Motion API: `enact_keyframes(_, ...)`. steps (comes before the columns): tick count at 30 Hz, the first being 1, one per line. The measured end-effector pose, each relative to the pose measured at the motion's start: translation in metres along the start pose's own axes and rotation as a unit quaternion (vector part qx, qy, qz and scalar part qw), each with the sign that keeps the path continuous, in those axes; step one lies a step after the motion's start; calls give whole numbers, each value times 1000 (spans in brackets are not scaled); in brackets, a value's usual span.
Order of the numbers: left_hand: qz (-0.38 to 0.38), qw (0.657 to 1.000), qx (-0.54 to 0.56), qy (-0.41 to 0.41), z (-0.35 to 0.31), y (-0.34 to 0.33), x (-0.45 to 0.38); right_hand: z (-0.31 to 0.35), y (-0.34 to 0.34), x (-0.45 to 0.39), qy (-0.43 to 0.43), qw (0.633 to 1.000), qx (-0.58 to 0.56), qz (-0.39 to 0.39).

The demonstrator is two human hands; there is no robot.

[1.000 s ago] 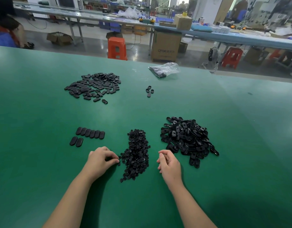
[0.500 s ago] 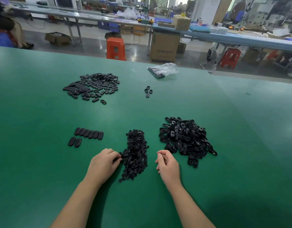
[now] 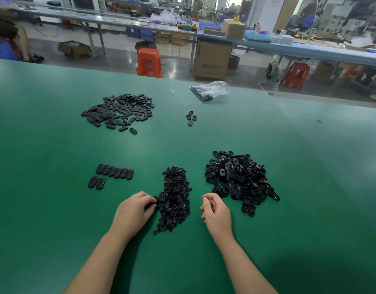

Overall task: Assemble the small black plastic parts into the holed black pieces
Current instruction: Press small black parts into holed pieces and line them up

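On the green table [image 3: 55, 209], the left hand [image 3: 133, 213] rests with curled fingers touching the 9 o'clock edge of the heap of small parts [image 3: 174, 198]; whether it pinches one cannot be told. The right hand [image 3: 214, 213] lies at the heap's 3 o'clock, fingers loosely curled, holding nothing visible. The holed pieces [image 3: 238, 179] are piled at 2 o'clock. Eight finished ovals [image 3: 111, 175] lie at 10 o'clock: six in a row, two below.

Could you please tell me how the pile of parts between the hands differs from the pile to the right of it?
The middle pile holds small roundish bits in a long narrow strip; the right pile holds larger oval pieces with holes, heaped in a wider mound. The left hand touches the middle pile; the right pile lies untouched. Both are black and lie on the green table.
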State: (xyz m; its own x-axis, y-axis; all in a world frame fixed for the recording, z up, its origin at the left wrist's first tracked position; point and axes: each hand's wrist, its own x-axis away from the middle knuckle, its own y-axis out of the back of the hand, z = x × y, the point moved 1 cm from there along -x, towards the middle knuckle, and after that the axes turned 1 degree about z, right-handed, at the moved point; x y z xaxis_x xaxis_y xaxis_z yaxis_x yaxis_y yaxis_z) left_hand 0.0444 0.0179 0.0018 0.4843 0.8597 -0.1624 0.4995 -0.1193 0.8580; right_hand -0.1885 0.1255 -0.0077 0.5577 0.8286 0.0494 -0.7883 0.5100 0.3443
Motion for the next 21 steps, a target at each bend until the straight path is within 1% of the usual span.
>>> enact_keyframes(5,-7,996,76,39,3,-1,0,-1,0,0,0,1000,5,-1)
enact_keyframes(8,-40,983,155,91,7,-1,-2,-2,-1,-1,0,1000,6,-4)
enact_keyframes(11,-73,969,204,119,8,-2,-7,-2,-1,-2,-3,1000,8,-5)
enact_keyframes(17,-118,953,225,168,0,-14,-22,-3,-2,-2,-8,1000,16,-7)
enact_keyframes(21,-134,960,183,162,-1,-20,-25,-3,-2,-2,-15,1000,22,-6)
